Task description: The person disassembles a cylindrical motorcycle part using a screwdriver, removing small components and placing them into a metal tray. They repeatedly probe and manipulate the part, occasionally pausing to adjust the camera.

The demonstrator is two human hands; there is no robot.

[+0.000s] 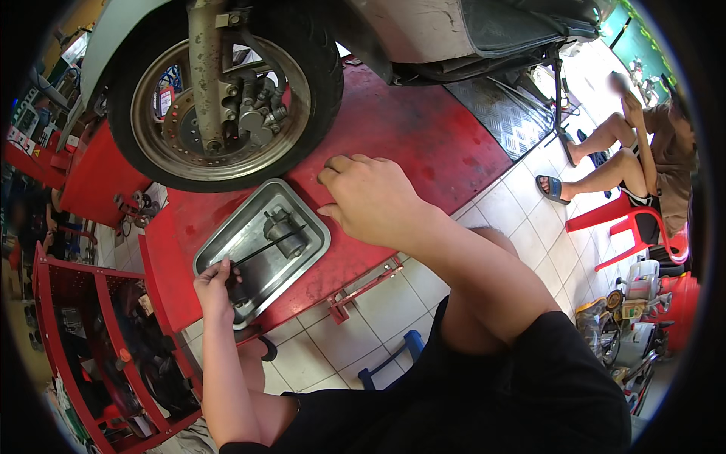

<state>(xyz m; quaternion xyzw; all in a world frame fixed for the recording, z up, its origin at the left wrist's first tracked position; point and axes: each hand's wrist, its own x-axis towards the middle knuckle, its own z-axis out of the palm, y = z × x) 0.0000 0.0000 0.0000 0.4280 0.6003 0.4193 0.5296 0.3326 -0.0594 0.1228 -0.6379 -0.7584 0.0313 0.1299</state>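
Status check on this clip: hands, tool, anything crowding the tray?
Left hand gripping black-handled tool over metal tray. Right hand resting on red lift platform. Small metal part in tray; front wheel close behind.

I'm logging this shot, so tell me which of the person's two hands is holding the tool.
The left hand, at the near corner of the metal tray, grips a thin dark tool pointing at the metal part in it. The right hand rests empty on the red lift platform.
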